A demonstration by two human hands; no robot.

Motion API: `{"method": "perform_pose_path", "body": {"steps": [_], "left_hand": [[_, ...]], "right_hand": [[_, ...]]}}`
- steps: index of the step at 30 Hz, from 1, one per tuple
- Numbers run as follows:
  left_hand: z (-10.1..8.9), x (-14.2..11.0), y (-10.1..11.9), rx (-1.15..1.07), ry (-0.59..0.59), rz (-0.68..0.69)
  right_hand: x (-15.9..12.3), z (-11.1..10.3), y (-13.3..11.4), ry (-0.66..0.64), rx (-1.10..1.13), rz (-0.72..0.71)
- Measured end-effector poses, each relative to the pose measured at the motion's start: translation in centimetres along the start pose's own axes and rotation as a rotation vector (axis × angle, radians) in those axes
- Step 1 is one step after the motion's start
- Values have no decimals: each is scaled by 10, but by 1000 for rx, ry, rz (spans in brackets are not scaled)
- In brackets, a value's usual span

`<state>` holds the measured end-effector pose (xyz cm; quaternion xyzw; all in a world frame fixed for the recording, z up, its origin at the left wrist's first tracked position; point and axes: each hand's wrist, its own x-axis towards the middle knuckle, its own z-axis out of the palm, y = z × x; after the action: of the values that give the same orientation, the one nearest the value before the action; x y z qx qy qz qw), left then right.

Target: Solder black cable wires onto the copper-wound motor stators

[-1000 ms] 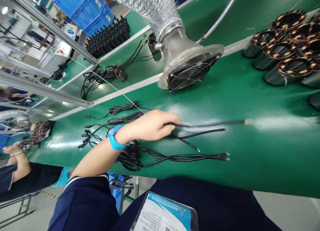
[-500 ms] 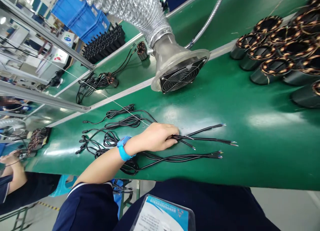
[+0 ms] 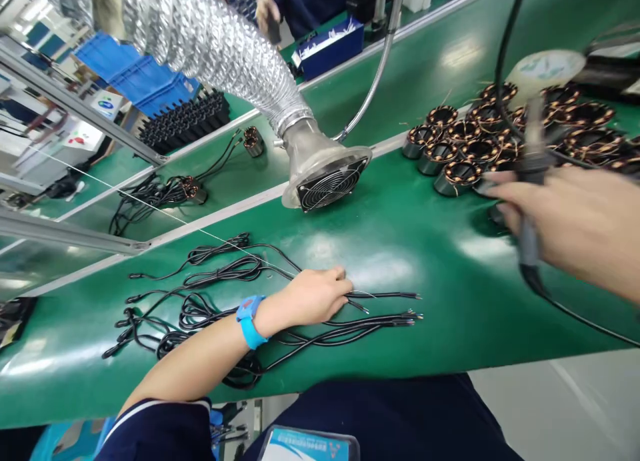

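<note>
Between nine and ten o'clock from the left hand, looped parts of the black cables are lying on the green table. A blue wristband is circling the left wrist. The left hand is making a narrow grip, pinching some of these cables near their stripped ends, which are pointing to three o'clock. At twelve o'clock, a black fan is hanging below a silver duct. Near two o'clock, copper-wound cores are standing in a cluster. Between two and three o'clock, a grey-handled tool is pointing towards twelve; the blurred right hand is wrapping its grip round the handle.
</note>
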<state>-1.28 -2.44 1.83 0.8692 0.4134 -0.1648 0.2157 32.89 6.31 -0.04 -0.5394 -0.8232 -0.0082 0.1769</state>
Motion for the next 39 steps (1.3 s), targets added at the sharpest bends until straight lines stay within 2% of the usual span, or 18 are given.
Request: {"method": "perform_pose_path", "body": {"steps": [2,3,6,8,12,15,18,20,21,23,25,28,30,33,35,37,39], "left_hand": [[-4,0,-1,-113,61,-11],[-5,-1,-3,-200,116,-12],[-8,-7,-11,-489,260,-35],[-8,-10,-16,-727,237,-120],[-10,-4,-13,-1311,81,-354],[-17,9,-8,-1551,135,-413],[-22,21,-7,-1550,306,-502],[-19,25,-8,-1451,402,-524],[-16,25,-8,-1398,409,-507],[-9,22,-9,-1335,339,-449],[-3,16,-10,-1326,263,-397],[-1,8,-16,-1352,302,-354],[-2,7,-22,-1461,300,-337],[-3,13,-28,-1722,191,-291],[-3,20,-28,-1805,157,-230],[-4,25,-26,-1789,174,-191],[-6,26,-24,-1719,231,-216]], "right_hand": [[18,7,-5,-81,-146,-178],[26,12,-7,-98,-201,-223],[41,24,-10,-97,-263,-240],[45,28,-12,-84,-264,-226],[42,25,-33,-70,-246,-252],[31,21,-69,-56,-175,-339],[17,19,-108,36,60,-457],[8,19,-129,50,260,-465],[5,21,-136,47,342,-439],[0,25,-145,58,431,-375],[-5,32,-148,76,446,-327],[-9,44,-148,50,502,-311],[-11,50,-147,20,524,-324],[-10,54,-146,-8,485,-362],[-8,55,-145,-13,457,-393],[-7,55,-143,0,431,-406],[-6,56,-140,19,409,-377]]}}
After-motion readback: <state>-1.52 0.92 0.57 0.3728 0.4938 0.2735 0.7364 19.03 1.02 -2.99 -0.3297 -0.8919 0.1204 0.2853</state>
